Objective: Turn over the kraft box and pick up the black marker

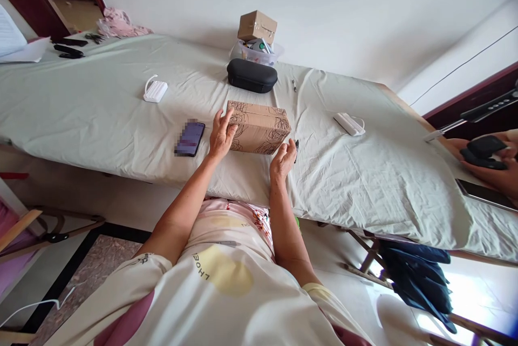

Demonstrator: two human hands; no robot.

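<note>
A brown cardboard box (259, 127) with black looping line drawings on its faces sits on the cloth in front of me. My left hand (222, 135) grips its left end, thumb on the front face and fingers along the side. Close to the lower right corner is my right hand (283, 160), fingers partly curled. A thin black pen (297, 150) shows at the outer edge of that hand and seems held in it, though the fingers hide most of it. To the left of my left hand lies a phone (192, 138), its screen partly blurred.
Behind the box are a black case (252, 75), a plastic basket (263, 55) and a smaller carton (258, 26). White power banks (155, 90) lie left and right. A small pen-like item (294, 86) lies farther back. Another person's hands (481, 154) hold something black at right.
</note>
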